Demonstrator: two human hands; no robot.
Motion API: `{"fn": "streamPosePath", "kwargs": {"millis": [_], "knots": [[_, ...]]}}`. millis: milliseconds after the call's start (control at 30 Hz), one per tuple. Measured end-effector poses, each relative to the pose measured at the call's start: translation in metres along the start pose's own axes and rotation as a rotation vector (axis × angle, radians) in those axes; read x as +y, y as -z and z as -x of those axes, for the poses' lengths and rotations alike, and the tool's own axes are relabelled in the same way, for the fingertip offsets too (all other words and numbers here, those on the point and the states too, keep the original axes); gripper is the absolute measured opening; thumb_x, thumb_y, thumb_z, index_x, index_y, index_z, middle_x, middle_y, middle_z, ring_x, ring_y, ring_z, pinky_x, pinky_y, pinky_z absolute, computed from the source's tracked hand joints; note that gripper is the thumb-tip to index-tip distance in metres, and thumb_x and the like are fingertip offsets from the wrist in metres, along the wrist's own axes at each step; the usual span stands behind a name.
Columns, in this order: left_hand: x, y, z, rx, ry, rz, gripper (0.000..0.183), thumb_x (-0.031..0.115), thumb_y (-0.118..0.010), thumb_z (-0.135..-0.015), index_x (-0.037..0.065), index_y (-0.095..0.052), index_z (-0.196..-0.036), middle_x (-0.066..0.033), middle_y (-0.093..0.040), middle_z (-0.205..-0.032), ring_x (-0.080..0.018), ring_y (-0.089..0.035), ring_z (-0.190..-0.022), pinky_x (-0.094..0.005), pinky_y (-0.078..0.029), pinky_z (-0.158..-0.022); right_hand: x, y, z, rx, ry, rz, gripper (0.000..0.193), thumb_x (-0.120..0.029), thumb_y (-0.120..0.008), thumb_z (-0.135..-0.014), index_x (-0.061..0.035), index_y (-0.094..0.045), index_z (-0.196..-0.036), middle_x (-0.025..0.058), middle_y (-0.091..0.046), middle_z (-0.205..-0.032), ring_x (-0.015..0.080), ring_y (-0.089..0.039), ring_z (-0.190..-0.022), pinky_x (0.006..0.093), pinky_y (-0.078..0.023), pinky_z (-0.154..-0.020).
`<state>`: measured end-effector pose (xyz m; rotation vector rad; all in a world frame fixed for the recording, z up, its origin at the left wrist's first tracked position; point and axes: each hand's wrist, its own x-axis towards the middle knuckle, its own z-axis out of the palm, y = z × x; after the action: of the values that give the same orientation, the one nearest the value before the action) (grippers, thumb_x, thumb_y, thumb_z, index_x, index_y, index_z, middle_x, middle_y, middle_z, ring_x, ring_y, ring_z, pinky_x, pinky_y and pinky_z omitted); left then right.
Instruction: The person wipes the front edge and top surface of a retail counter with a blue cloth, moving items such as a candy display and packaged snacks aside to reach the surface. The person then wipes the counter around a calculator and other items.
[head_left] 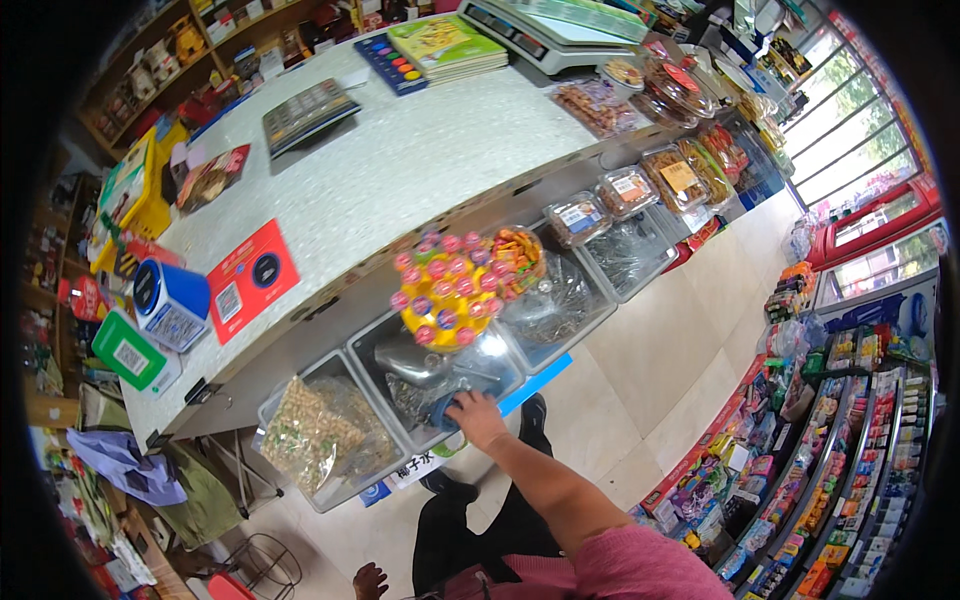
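Just below the yellow round lollipop stand [447, 290], the right hand [476, 418] is reaching into a clear plastic bin [395, 420], its fingers closing on a blue scoop [443, 410] that is mostly hidden. Beneath that stand, at the bottom edge, the left hand [370, 581] is cut off; its fingers' state is unclear.

Worn on the head, looking steeply down from high up. Round fisheye picture, dark at the edges, straight lines bent near the rim. Facing the long pale speckled worktop [400, 160], which runs slantwise across the top half. Nearer and lower, the row of clear plastic bins [330, 480] along its front. Right arm coming in from the bottom edge, right hand [477, 418] close to the middle. Pale tiled floor [650, 370] far below, at right.
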<state>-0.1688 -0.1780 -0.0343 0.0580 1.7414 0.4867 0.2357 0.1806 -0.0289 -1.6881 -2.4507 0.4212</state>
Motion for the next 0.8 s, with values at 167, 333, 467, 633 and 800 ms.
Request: {"fn": "streamPosePath", "kwargs": {"millis": [167, 333, 467, 633, 800], "knots": [[0.015, -0.059, -0.003, -0.056, 0.091, 0.072, 0.04, 0.028, -0.056, -0.095, 0.01, -0.053, -0.131, -0.011, -0.065, -0.109, -0.0321, -0.067, -0.092, -0.0491, -0.054, -0.066, 0.123, 0.064, -0.007, 0.056, -0.439, -0.12, 0.031, -0.011, -0.059, -0.08, -0.0176, -0.069, -0.108, 0.0113, -0.059, -0.11, 0.0319, -0.057, -0.102, 0.0459, -0.049, -0.081], [0.038, -0.151, -0.01, -0.098, 0.04, 0.024, 0.04, 0.022, -0.061, -0.094, 0.009, -0.053, -0.131, -0.0131, -0.065, -0.11, -0.0359, -0.066, -0.092, -0.0514, -0.055, -0.067, 0.193, 0.085, 0.003, 0.323, -0.293, -0.129, 0.028, -0.006, -0.058, -0.079, -0.0159, -0.07, -0.103, 0.0123, -0.059, -0.109, 0.0324, -0.057, -0.099, 0.0425, -0.05, -0.079], [0.098, -0.279, 0.025, 0.018, -0.179, -0.387, 0.033, 0.009, -0.059, -0.092, 0.006, -0.059, -0.125, -0.0093, -0.067, -0.107, -0.0212, -0.066, -0.094, -0.0367, -0.054, -0.076, 0.256, 0.081, 0.023, 0.057, 0.048, -0.144, 0.024, -0.01, -0.059, -0.078, -0.0157, -0.069, -0.099, 0.0087, -0.06, -0.11, 0.0298, -0.056, -0.105, 0.0413, -0.049, -0.083], [0.254, -0.434, 0.123, -0.147, -0.794, -0.744, 0.03, 0.002, -0.06, -0.09, 0.003, -0.063, -0.12, -0.0093, -0.069, -0.11, -0.0169, -0.064, -0.098, -0.0297, -0.052, -0.082, 0.394, 0.119, 0.03, 0.206, -0.384, -0.111, 0.016, -0.011, -0.06, -0.077, -0.0143, -0.068, -0.091, 0.0087, -0.062, -0.097, 0.0306, -0.058, -0.099, 0.0443, -0.049, -0.078], [0.449, -0.523, 0.229, -0.041, -1.338, -0.977, 0.034, 0.008, -0.059, -0.087, 0.001, -0.063, -0.119, -0.0178, -0.064, -0.12, -0.0343, -0.058, -0.115, -0.0417, -0.043, -0.102, 0.458, 0.189, 0.02, 0.616, -0.794, -0.141, 0.047, 0.003, -0.065, -0.067, -0.0141, -0.066, -0.11, 0.0105, -0.06, -0.114, 0.0331, -0.055, -0.103, 0.0428, -0.049, -0.088]]}}
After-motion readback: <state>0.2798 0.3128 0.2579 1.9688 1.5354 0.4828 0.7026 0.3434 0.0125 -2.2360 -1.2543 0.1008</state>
